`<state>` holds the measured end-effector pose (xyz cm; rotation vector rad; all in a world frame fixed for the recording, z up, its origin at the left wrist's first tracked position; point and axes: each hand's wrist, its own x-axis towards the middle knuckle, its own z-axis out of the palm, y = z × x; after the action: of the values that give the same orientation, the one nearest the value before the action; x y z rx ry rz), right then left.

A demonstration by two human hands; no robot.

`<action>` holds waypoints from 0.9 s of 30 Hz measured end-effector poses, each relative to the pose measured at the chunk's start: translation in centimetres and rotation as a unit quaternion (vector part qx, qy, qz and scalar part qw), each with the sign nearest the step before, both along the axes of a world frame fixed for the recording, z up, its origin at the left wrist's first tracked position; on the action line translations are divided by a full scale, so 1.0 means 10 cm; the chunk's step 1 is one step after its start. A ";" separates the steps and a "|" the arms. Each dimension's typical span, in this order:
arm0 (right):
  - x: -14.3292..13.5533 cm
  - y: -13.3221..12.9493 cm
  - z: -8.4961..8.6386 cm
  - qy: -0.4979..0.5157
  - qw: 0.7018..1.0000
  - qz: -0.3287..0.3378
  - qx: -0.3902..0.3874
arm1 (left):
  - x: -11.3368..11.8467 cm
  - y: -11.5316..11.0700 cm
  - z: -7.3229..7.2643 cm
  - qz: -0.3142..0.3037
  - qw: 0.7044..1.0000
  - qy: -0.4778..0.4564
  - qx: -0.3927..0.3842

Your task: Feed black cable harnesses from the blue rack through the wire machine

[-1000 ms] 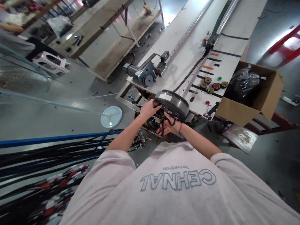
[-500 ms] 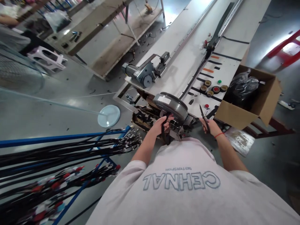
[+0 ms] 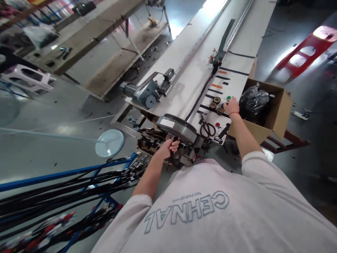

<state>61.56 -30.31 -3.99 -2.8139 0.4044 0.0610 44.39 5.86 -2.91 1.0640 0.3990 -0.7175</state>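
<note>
My left hand [image 3: 166,147] is closed around a black cable bundle [image 3: 174,144] just below a round grey drum [image 3: 177,127] at the near end of the long white table. At the table's right side, my right hand [image 3: 232,106] reaches down over several tape rolls [image 3: 216,100], its fingers curled on one of them. That roll is mostly hidden by the hand. Black-handled scissors [image 3: 207,129] lie on the tabletop, close to a red cap [image 3: 217,124]. A green cap [image 3: 229,98] sits beside my right fingers.
An open cardboard box [image 3: 279,109] holding black plastic stands right of the table. A motor unit [image 3: 149,95] is mounted at the table's left edge. Black harnesses hang on a blue rack [image 3: 65,173] at lower left. A red plastic stool [image 3: 306,52] lies at upper right.
My right hand has put the scissors on the table and moved forward to the tape rolls. My left hand keeps its hold below the drum. The whole view has shifted.
</note>
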 end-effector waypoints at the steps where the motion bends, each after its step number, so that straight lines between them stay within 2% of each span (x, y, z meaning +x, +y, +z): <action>1: 0.16 -0.11 -0.01 0.007 1.000 -0.006 -0.009 | 0.01 -0.01 0.03 -0.031 0.998 -0.029 0.055; 3: 0.39 -0.26 -0.05 0.042 0.999 -0.002 -0.016 | 0.01 -0.03 0.11 -0.096 0.968 -0.103 0.210; 5: 0.49 -0.29 -0.12 0.085 0.996 0.002 -0.022 | 0.00 -0.05 0.16 -0.146 0.900 -0.168 0.375; 7: 0.48 -0.27 -0.18 0.106 0.994 0.001 -0.030 | -0.03 -0.08 0.19 -0.150 0.823 -0.213 0.504; 9: 0.44 -0.24 -0.22 0.102 0.994 0.007 -0.032 | -0.06 -0.13 0.20 -0.123 0.753 -0.249 0.597; 11: 0.40 -0.22 -0.23 0.098 0.995 0.011 -0.032 | -0.09 -0.16 0.20 -0.097 0.690 -0.287 0.657; 13: 0.38 -0.22 -0.23 0.097 0.995 0.012 -0.036 | -0.12 -0.18 0.19 -0.085 0.655 -0.307 0.685; 14: 0.37 -0.22 -0.22 0.098 0.994 0.012 -0.039 | -0.14 -0.18 0.18 -0.080 0.653 -0.310 0.687; 16: 0.38 -0.23 -0.21 0.102 0.994 0.012 -0.040 | -0.21 -0.16 0.17 -0.062 0.672 -0.309 0.670; 19: 0.39 -0.23 -0.20 0.111 0.993 0.012 -0.034 | -0.38 -0.07 0.13 -0.026 0.727 -0.287 0.623; 22: 0.40 -0.24 -0.20 0.117 0.993 0.014 -0.032 | -0.60 0.01 0.10 -0.019 0.781 -0.238 0.577; 27: 0.41 -0.23 -0.18 0.119 0.992 0.010 -0.032 | -0.97 0.10 -0.03 0.006 0.855 -0.195 0.480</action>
<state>65.64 -32.57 -5.74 -2.8834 0.4395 0.3968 34.73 6.90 -3.22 2.1082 0.4113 -0.2319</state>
